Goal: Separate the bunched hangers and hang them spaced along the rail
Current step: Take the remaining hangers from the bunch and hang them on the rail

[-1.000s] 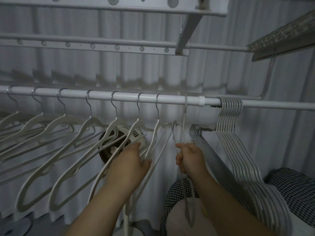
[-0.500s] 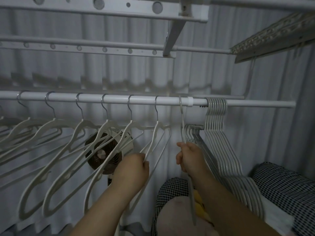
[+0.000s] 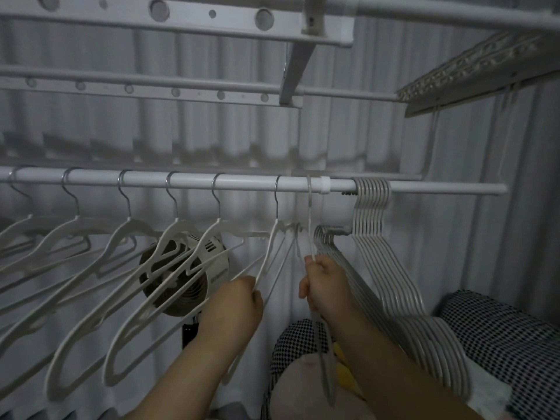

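A white rail [image 3: 242, 181] runs across the view at mid height. Several white hangers [image 3: 127, 256] hang spaced along its left part. A tight bunch of grey hangers [image 3: 371, 213] hooks over the rail at the right, past a white collar. My left hand [image 3: 236, 301] grips the shoulder of the rightmost spaced white hanger [image 3: 274, 234]. My right hand [image 3: 325, 283] grips a thin hanger [image 3: 309, 219] just below its neck; its hook sits on the rail left of the collar.
A small round fan [image 3: 181, 274] stands behind the hangers. Checked fabric [image 3: 497, 334] lies at the lower right, below the bunch. Perforated bars [image 3: 157, 13] and a second rod cross overhead, with a mesh shelf [image 3: 485, 65] at the upper right. Pleated curtain fills the background.
The spaced hangers and the view have shifted; the hanger in my left hand now hangs farther left of the one in my right hand. Both hands keep their grips.
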### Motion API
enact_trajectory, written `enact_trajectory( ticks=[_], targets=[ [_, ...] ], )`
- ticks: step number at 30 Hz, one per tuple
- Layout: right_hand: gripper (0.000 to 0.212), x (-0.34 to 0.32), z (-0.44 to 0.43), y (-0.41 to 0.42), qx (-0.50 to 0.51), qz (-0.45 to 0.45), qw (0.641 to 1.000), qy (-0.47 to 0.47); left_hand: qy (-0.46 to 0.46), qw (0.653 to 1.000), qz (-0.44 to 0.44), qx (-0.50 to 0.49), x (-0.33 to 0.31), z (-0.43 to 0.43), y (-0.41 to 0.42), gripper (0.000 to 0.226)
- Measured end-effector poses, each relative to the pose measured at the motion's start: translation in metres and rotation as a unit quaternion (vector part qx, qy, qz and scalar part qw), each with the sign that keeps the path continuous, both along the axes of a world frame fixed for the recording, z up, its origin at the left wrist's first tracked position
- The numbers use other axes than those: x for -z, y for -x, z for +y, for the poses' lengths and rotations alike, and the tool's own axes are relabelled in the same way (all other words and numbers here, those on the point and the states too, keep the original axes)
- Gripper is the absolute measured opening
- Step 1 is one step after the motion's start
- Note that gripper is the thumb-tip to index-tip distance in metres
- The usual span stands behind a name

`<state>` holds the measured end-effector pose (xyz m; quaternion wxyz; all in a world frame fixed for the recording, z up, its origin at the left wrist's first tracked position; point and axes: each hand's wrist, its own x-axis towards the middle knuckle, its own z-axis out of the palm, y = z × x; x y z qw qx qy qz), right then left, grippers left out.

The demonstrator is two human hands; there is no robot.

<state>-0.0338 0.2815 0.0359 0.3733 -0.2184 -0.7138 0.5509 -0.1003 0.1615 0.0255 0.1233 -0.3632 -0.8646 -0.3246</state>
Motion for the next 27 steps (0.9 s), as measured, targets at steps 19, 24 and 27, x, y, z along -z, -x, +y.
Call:
enact_trajectory(
  ticks=[19,24,27],
  targets=[
    [0.033,0.002,-0.026,0.029,-0.024,0.002,1.000,-0.020,-0.077,0.996,-0.037,-0.026,0.007,-0.028,0.033,0.026],
    [0.025,0.002,-0.033,0.038,-0.027,-0.009,0.999,-0.021,-0.083,0.996,-0.027,-0.037,0.009,-0.035,0.038,0.026],
    [0.023,0.002,-0.035,0.041,-0.024,-0.010,0.999,-0.020,-0.079,0.996,-0.016,-0.039,0.009,-0.035,0.039,0.024]
  ],
)
